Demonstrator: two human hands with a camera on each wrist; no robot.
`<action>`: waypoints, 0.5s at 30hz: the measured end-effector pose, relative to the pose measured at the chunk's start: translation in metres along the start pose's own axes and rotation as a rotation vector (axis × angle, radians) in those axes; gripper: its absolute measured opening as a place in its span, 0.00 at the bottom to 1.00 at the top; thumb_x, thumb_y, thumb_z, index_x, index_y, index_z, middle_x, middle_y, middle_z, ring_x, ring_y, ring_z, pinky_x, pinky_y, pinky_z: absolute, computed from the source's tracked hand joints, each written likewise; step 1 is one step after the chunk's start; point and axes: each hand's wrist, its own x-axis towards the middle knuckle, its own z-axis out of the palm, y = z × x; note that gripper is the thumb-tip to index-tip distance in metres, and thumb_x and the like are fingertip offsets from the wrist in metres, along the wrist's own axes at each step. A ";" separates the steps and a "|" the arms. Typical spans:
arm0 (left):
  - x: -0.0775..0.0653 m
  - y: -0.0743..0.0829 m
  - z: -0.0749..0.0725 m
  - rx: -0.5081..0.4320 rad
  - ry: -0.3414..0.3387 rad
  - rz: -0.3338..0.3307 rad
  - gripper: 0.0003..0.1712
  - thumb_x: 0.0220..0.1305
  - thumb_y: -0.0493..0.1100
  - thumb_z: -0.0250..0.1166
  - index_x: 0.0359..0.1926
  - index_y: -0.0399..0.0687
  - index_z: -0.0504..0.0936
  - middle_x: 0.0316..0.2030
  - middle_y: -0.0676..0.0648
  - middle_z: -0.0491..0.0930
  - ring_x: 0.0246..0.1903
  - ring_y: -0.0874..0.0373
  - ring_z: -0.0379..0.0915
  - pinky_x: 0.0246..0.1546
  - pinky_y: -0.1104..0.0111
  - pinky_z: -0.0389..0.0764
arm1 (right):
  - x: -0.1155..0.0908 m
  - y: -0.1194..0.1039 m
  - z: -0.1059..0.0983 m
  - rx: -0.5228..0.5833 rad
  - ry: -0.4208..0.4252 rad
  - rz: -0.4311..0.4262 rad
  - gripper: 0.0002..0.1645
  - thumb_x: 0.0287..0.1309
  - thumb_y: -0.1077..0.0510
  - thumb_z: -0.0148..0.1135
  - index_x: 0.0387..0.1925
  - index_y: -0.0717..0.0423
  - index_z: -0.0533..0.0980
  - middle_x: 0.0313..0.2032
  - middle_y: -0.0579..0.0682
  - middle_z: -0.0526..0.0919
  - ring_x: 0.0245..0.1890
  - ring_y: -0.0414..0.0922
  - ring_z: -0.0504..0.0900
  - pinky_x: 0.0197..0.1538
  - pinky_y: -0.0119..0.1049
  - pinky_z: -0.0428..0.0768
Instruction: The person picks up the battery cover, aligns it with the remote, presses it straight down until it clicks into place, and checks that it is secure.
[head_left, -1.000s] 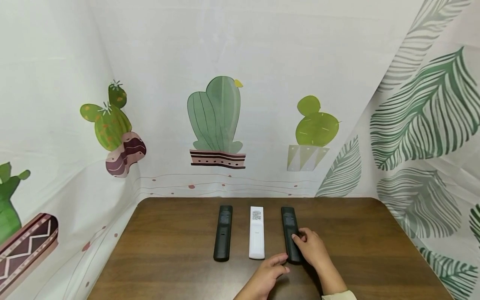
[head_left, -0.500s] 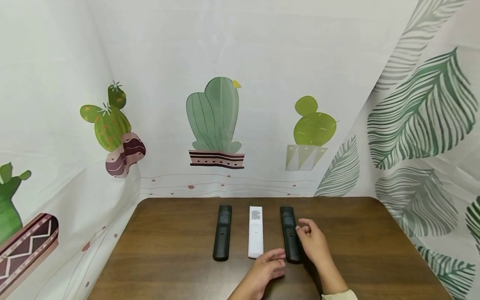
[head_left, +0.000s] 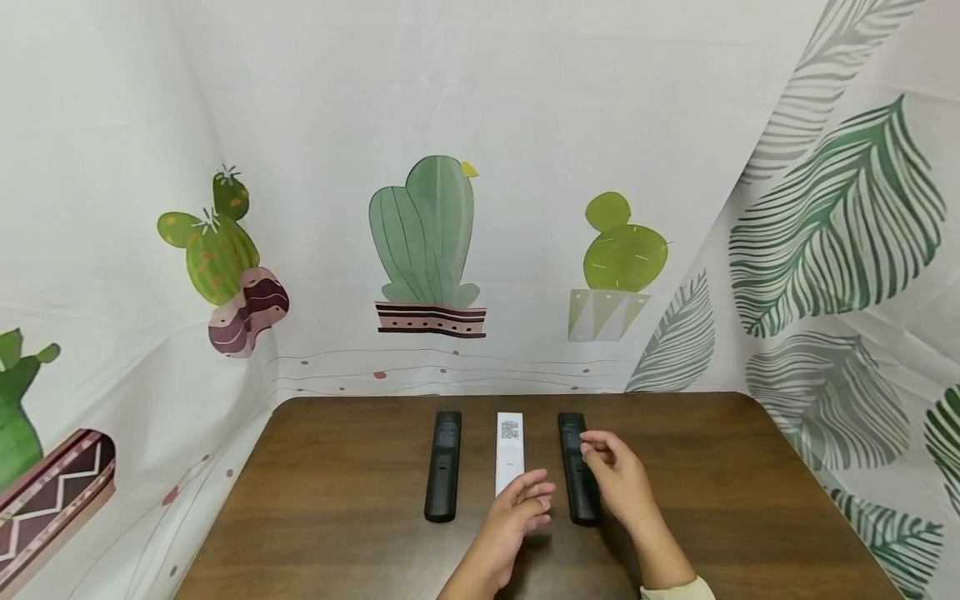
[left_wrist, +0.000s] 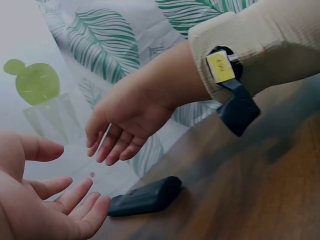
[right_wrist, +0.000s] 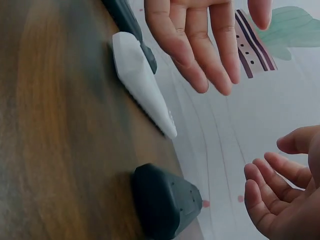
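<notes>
Three remote controls lie back side up in a row: a black one [head_left: 442, 467] at left, a white one [head_left: 509, 450] in the middle and another black one [head_left: 582, 498] at right. My left hand [head_left: 504, 525] hovers with loosely bent fingers over the lower end of the white remote, hiding that end in the head view. Over the right edge of the right black remote is my right hand [head_left: 621, 479], its fingers relaxed. In the right wrist view this hand [right_wrist: 292, 192] shows a gap from the black remote [right_wrist: 162, 202]. Neither hand holds anything.
The remotes rest on a brown wooden table [head_left: 337, 500] with rounded far corners. Behind and beside it hangs a white cloth [head_left: 525, 125] printed with cacti and leaves. A strapped dark device [left_wrist: 235, 107] sits on the right wrist over a light sleeve [left_wrist: 265, 42].
My right hand has let go of the right black remote and risen slightly toward its far end. The left hand has moved left and up, away from that remote to over the white one.
</notes>
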 end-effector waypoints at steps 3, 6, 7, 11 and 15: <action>0.002 0.006 -0.005 0.011 0.026 0.013 0.28 0.67 0.39 0.59 0.67 0.38 0.71 0.58 0.41 0.79 0.54 0.53 0.75 0.57 0.60 0.79 | 0.000 -0.003 0.000 0.001 0.001 -0.022 0.14 0.69 0.57 0.60 0.52 0.57 0.81 0.46 0.52 0.87 0.40 0.33 0.82 0.47 0.28 0.80; 0.003 0.012 -0.010 0.023 0.078 0.039 0.27 0.68 0.40 0.59 0.67 0.39 0.72 0.59 0.40 0.79 0.58 0.49 0.74 0.59 0.56 0.78 | -0.001 -0.007 0.000 0.002 -0.011 -0.038 0.13 0.70 0.55 0.60 0.51 0.55 0.82 0.47 0.52 0.87 0.42 0.33 0.82 0.48 0.28 0.80; 0.003 0.013 -0.011 0.025 0.099 0.050 0.27 0.69 0.40 0.59 0.67 0.38 0.72 0.60 0.39 0.78 0.59 0.48 0.73 0.60 0.54 0.78 | -0.001 -0.009 0.000 0.001 -0.013 -0.043 0.12 0.70 0.55 0.60 0.50 0.54 0.82 0.47 0.51 0.88 0.42 0.33 0.82 0.48 0.28 0.80; 0.004 0.019 -0.017 0.048 0.182 0.088 0.26 0.71 0.42 0.58 0.67 0.39 0.71 0.64 0.35 0.73 0.63 0.45 0.71 0.63 0.49 0.75 | -0.001 -0.014 0.001 -0.005 -0.019 -0.075 0.10 0.69 0.56 0.61 0.47 0.51 0.84 0.46 0.48 0.87 0.43 0.32 0.81 0.49 0.27 0.80; 0.006 0.025 -0.025 0.089 0.223 0.113 0.24 0.73 0.45 0.57 0.66 0.41 0.73 0.66 0.37 0.73 0.65 0.45 0.69 0.65 0.48 0.72 | -0.001 -0.019 0.003 -0.030 -0.020 -0.127 0.09 0.68 0.56 0.63 0.46 0.50 0.84 0.45 0.47 0.86 0.45 0.37 0.82 0.51 0.30 0.80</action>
